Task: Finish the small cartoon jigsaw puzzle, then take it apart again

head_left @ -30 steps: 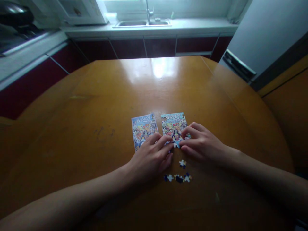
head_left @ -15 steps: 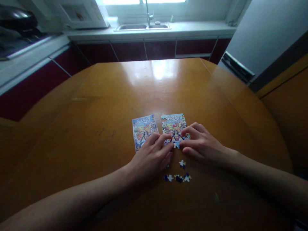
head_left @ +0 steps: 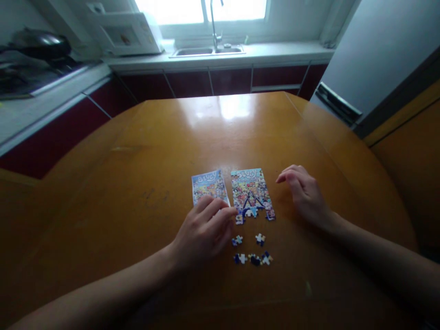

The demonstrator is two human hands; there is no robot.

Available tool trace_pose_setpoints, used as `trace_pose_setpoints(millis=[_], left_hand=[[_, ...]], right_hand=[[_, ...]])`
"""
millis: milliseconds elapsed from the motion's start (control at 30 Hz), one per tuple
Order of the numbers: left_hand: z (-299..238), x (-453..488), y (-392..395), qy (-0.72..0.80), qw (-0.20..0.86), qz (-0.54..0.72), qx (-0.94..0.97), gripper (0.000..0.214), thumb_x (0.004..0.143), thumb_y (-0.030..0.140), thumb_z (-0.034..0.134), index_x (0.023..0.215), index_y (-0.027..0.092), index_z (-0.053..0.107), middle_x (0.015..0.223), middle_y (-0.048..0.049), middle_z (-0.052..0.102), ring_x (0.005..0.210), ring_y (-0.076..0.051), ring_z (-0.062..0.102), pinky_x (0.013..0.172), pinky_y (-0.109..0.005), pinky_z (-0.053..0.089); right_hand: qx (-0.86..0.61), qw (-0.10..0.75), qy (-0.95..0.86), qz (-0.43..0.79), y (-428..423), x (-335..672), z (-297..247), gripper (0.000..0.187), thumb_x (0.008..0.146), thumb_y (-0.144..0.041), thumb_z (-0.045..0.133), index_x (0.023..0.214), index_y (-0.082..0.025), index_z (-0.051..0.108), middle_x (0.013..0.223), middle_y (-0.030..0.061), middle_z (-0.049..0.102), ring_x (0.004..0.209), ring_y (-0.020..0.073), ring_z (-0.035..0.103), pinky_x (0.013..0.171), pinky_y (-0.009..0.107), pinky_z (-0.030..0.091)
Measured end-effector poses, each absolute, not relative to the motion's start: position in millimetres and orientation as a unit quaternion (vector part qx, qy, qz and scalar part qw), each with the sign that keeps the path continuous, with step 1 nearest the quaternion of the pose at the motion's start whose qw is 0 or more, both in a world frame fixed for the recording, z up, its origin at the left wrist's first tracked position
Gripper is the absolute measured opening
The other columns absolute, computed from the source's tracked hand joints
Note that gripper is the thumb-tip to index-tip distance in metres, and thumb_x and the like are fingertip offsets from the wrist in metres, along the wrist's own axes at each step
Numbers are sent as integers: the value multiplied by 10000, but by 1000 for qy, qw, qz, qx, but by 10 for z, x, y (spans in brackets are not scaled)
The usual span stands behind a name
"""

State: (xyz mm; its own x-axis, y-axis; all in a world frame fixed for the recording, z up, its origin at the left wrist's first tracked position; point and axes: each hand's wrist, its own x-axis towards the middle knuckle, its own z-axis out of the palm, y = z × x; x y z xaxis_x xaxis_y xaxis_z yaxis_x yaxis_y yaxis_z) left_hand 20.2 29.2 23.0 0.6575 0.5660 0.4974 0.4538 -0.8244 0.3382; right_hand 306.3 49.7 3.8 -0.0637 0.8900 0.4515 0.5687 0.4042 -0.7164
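Note:
A partly joined jigsaw puzzle [head_left: 250, 190], colourful with "BLUEY" lettering on top, lies on the table with gaps along its bottom edge. Left of it is a matching picture sheet [head_left: 209, 184], its lower part hidden by my left hand [head_left: 204, 227]. That hand has loosely bent fingers, and its index fingertip is close to the puzzle's lower left corner; nothing shows in it. My right hand [head_left: 305, 195] rests to the right of the puzzle, apart from it, with relaxed, curved fingers and nothing visible in them. Several loose puzzle pieces [head_left: 260, 239] lie below the puzzle.
The wooden table [head_left: 220, 142] has a wide rounded top that reflects the window. Beyond it stand a counter with a sink [head_left: 195, 52], a white microwave [head_left: 129, 34] and a pan [head_left: 43, 44] on the stove. A fridge [head_left: 374, 59] is at the right.
My right hand has left the puzzle and moved to the right. My left hand has drawn back left and down, uncovering the puzzle's lower edge and a loose piece. The view has tilted up slightly.

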Motion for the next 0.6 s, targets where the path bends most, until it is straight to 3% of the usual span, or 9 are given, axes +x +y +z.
trace_pose_setpoints(millis=[233,600], left_hand=[[130,18,69,245,128,241,931,125,882,139,547,947,159,652,700,-19,591,616,-152,480,565,-280,406],[28,72,135,287,183,210,916,245,954,175,472,889,168,708,716,-29,659,648,-151,560,603,-286,462]], right_hand=[[-574,397,-683,216,599,3139,-113,382,1012,-365,385,771,-220,643,822,49,650,845,223,571,805,385,423],[-575,378,-688,230,610,3137,-118,421,1008,-425,387,781,-206,665,828,61,671,844,226,592,809,388,426]])
